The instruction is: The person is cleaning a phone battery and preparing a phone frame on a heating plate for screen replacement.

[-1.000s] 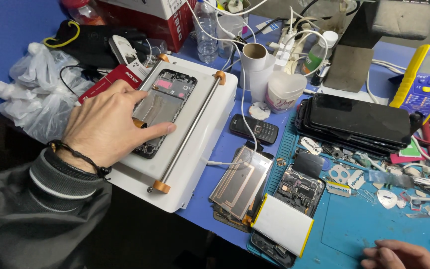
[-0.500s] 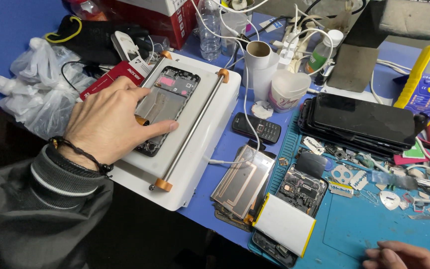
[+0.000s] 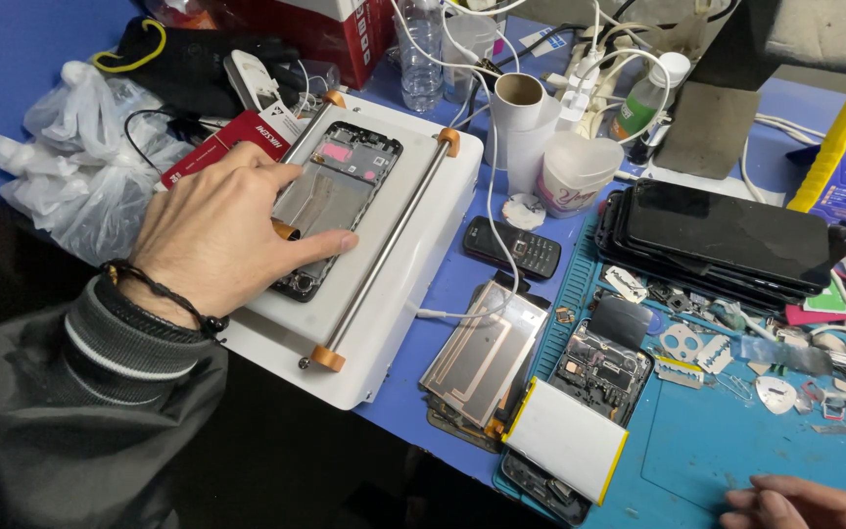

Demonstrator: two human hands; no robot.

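The left hand lies palm-down on an opened phone frame, its fingers spread flat and pressing rather than gripping; nothing is closed within them. The frame, back removed and internal parts exposed, rests on the top plate of a white heating station, which stands on the blue table. A metal rod with orange end caps runs along the plate just beside the frame, on its right. A dark cord bracelet circles the left wrist above a striped cuff.

The right hand shows only partly at the lower edge, resting on a blue work mat; whether its fingers hold anything cannot be told.

Between the two hands lie a bare metal back plate, a white battery edged in yellow, and a stripped circuit assembly. A small black keypad phone lies near the station. A stack of dark screens sits further right. Crumpled plastic bags lie to the left.
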